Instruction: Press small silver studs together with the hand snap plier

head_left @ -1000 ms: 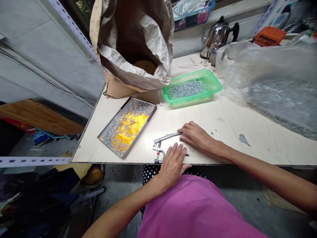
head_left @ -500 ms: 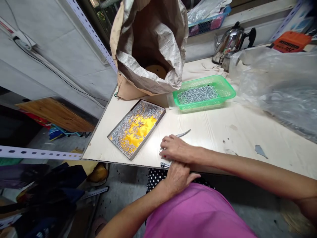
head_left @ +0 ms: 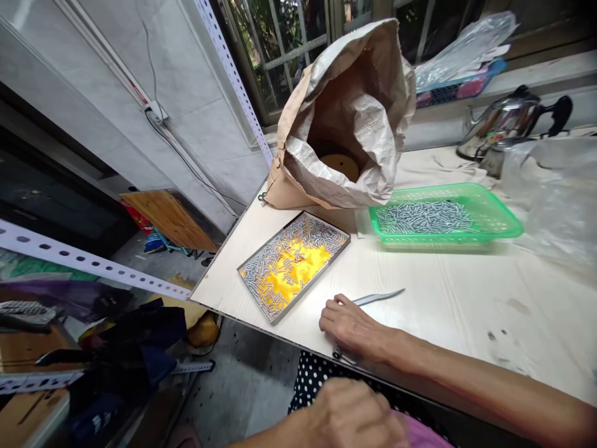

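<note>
My right hand (head_left: 352, 325) rests on the table near its front edge, fingers curled under. Whatever it grips is hidden. A slim curved grey metal tool (head_left: 380, 297) lies on the tabletop, one end disappearing behind this hand. Below the wrist, a small metal piece (head_left: 344, 356) shows at the table edge. Closer to me, my left hand (head_left: 357, 414) is raised in front of my body, blurred and fist-like, its contents not visible. Left of the right hand lies a shallow tray (head_left: 298, 300) with a yellow bottom, partly covered by small silvery metal pins (head_left: 265, 274).
A green plastic basket (head_left: 448, 238) holds more pins. Behind the tray stands an open paper sack (head_left: 298, 180). At the back right are a metal kettle (head_left: 501, 121) and clear plastic sheeting (head_left: 555, 193). A perforated metal bar (head_left: 93, 264) crosses at left.
The view has shifted, with things now lower and further right. My left hand has come away from the right hand and up towards me. The right hand stays at the table edge.
</note>
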A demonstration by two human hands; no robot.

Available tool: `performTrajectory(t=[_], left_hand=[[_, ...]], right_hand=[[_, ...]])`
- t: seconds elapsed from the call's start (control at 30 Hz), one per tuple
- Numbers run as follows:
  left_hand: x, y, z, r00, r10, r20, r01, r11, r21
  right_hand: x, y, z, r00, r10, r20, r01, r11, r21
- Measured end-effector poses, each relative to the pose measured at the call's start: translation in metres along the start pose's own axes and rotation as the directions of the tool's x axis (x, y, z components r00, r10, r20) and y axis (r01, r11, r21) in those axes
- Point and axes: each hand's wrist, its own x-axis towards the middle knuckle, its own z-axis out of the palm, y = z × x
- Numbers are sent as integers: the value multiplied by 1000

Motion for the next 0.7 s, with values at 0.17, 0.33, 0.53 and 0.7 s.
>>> performTrajectory(t=[0.17,0.33,0.53,0.7], left_hand=[[3,-79,-72,850,-494,-180,526,800,288],[1,-154,-88,610,-783,-122,751,521,406],[5,-182,-70,450,-893,18,770,398,499],[5,-194,-65,397,-916,61,750,362,554]], right_hand=[[-17,48,-64,867,250,-432,-264,964,29],[-58,133,-127,717,402,-570,-597,776,-203],[-86,127,-122,695,543,-470,-676,716,-172],[-95,49,-72,779,571,-260,-548,821,161]])
